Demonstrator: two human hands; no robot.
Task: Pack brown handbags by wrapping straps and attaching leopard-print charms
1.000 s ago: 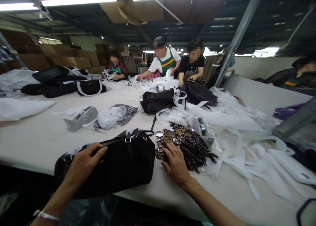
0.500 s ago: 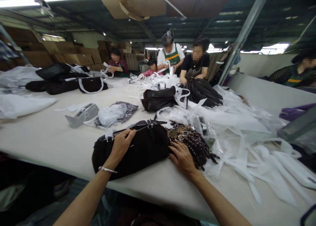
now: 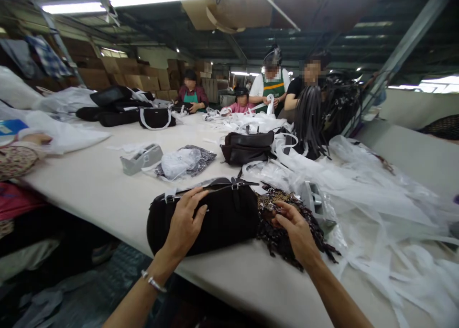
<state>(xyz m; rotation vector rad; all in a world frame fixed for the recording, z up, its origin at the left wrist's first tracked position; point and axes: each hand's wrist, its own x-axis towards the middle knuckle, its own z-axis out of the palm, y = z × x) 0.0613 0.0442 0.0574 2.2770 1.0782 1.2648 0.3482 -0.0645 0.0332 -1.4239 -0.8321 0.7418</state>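
Observation:
A black bag (image 3: 222, 223) with buckled straps and a zip along its top lies on the pale table (image 3: 89, 175) in front of me. My left hand (image 3: 188, 218) rests on the bag's upper front, fingers spread and holding nothing. Just right of the bag is a heap of dark braided tassels (image 3: 283, 242) with metal rings and chain parts. My right hand (image 3: 296, 227) is at this heap, thumb and fingertips drawn together; anything between them is too small to make out.
Tape dispensers stand left (image 3: 141, 159) and right (image 3: 317, 206). A plastic-wrapped bundle (image 3: 182, 163) and a dark brown bag (image 3: 247, 146) lie beyond. White strips (image 3: 380, 251) spread at right. Several people work across the table; a person's hand is at far left.
The view has swung left. My left hand's fingers have opened from the zip area. My right hand has moved onto the tassels and drawn its fingers in. A co-worker has lifted dark straps.

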